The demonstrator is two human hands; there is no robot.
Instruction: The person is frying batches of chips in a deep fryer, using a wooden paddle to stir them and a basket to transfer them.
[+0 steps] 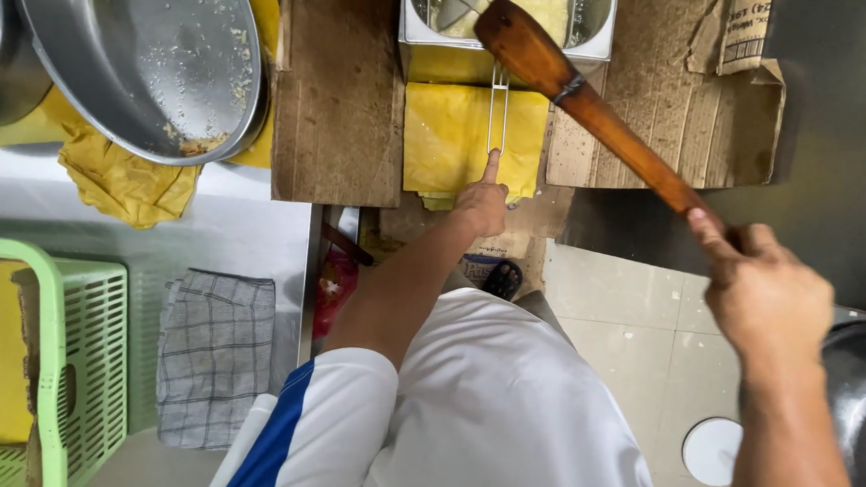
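White short-sleeved shirt (pixel 503 408) with blue sleeve stripe (pixel 276 435)
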